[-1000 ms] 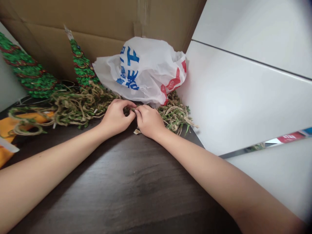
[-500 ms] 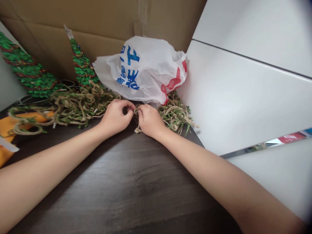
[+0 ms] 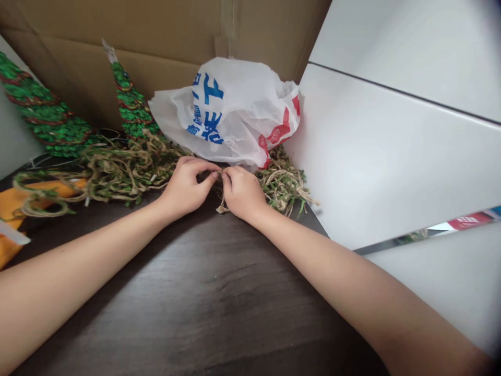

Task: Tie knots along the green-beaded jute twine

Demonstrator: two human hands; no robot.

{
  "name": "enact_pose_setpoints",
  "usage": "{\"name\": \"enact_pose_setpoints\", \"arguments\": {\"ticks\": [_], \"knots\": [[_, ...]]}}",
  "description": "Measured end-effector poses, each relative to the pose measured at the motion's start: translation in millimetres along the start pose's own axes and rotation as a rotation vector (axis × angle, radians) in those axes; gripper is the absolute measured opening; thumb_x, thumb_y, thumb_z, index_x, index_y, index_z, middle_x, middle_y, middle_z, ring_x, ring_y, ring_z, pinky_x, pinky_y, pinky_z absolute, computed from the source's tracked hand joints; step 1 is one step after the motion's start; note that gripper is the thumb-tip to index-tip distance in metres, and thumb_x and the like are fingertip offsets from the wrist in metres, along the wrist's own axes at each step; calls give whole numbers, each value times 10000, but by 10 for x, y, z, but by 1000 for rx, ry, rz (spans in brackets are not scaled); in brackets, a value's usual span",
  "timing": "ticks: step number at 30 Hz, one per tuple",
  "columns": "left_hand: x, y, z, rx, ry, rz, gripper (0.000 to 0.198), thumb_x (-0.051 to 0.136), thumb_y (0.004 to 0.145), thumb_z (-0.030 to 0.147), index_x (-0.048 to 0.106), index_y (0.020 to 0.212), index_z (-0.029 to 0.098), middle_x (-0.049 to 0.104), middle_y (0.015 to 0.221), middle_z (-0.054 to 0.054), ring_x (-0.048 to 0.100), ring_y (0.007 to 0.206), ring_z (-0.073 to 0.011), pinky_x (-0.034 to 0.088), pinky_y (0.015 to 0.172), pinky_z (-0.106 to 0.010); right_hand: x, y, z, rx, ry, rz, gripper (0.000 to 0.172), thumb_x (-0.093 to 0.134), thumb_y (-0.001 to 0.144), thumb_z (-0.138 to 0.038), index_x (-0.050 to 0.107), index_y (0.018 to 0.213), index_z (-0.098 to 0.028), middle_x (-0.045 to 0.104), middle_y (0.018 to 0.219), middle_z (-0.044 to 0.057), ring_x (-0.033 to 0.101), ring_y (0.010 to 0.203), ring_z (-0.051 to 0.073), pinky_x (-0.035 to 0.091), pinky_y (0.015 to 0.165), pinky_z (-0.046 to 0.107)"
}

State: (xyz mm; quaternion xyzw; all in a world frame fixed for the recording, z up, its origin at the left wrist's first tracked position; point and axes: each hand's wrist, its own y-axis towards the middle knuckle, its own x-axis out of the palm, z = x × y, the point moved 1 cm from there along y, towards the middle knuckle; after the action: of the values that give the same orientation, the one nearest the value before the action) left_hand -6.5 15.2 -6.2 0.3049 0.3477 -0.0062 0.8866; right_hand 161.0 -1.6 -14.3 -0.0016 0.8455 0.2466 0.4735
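Observation:
A tangled heap of twine garland with small green leaves [image 3: 129,169] spreads along the back of the dark wooden surface. My left hand [image 3: 191,185] pinches a bit of the twine between thumb and forefinger near the middle of the heap. Right beside it, my right hand [image 3: 240,190] is closed on the same stretch, its fingertips almost touching those of the left. The exact knot or strand between them is mostly hidden by the fingers. More twine and leaves lie to the right of my right hand, and a loose end hangs just below it.
Behind the hands sits a white plastic bag [image 3: 242,109] with blue and red print, against a cardboard box [image 3: 164,31]. Two green tinsel trees, a near one [image 3: 133,104] and a larger one [image 3: 43,115], stand left. Orange cloth [image 3: 43,190] lies far left; white panels [image 3: 391,146] rise right.
The fingertips have shifted slightly: my left thumb and forefinger have come closer to the right hand's fingers, and the twine loop between them shows less. Everything else stays put.

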Motion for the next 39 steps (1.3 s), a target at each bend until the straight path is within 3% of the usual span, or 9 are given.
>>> {"name": "enact_pose_setpoints", "arguments": {"ticks": [6, 11, 14, 23, 29, 35, 39], "knots": [[14, -13, -1, -66, -38, -20, 233, 656, 923, 332, 862, 1002, 256, 861, 1115, -66, 778, 1122, -316, 580, 1119, -514, 47, 12, 49, -21, 13, 15, 364, 397, 1136, -236, 754, 1135, -163, 779, 1193, 153, 706, 1097, 275, 522, 1026, 440], [13, -22, -14, -44, -57, 10, 362, 645, 928, 319, 820, 1233, 235, 841, 1095, -80, 751, 1102, -293, 575, 1094, -498, 87, 32, 80, -63, 53, 24, 361, 373, 1132, -226, 728, 1101, -171, 765, 1159, 142, 694, 1099, 261, 523, 1020, 412], [8, -18, -11, -21, -71, -2, 388, 633, 934, 313, 800, 1272, 221, 827, 1103, -84, 725, 1140, -292, 562, 1104, -498, 100, 40, 90, -54, 79, 44, 353, 367, 1132, -231, 714, 1142, -170, 762, 1161, 144, 694, 1093, 265, 525, 1005, 408], [35, -2, -56, -84, -122, 6, 247, 623, 950, 280, 768, 1143, 230, 814, 1145, -88, 739, 1133, -286, 543, 1144, -525, 108, 83, 148, -95, 230, 56, 293, 396, 1110, -233, 687, 1115, -205, 767, 1130, 107, 686, 1070, 248, 535, 972, 390], [-16, -14, 15, -151, -88, 81, 137, 687, 889, 266, 784, 978, 229, 844, 1023, -47, 785, 996, -256, 629, 996, -404, 81, 81, 138, -94, 324, 61, 231, 447, 1089, -255, 672, 1055, -219, 776, 1075, 70, 696, 1015, 225, 532, 945, 368], [-29, -62, 67, -28, -32, 68, 236, 715, 909, 381, 876, 1013, 243, 873, 1113, -49, 813, 1076, -292, 627, 1055, -425, 80, 80, 146, -60, 293, 98, 243, 445, 1080, -255, 674, 1023, -198, 782, 1047, 107, 716, 988, 247, 533, 918, 384], [-10, -71, 26, -39, 12, 100, 195, 731, 919, 363, 875, 1007, 266, 875, 1086, -38, 816, 1047, -287, 639, 1019, -421, 68, 75, 137, -48, 288, 109, 232, 479, 1074, -269, 691, 1002, -209, 793, 1041, 94, 728, 985, 242, 541, 920, 378]]}}
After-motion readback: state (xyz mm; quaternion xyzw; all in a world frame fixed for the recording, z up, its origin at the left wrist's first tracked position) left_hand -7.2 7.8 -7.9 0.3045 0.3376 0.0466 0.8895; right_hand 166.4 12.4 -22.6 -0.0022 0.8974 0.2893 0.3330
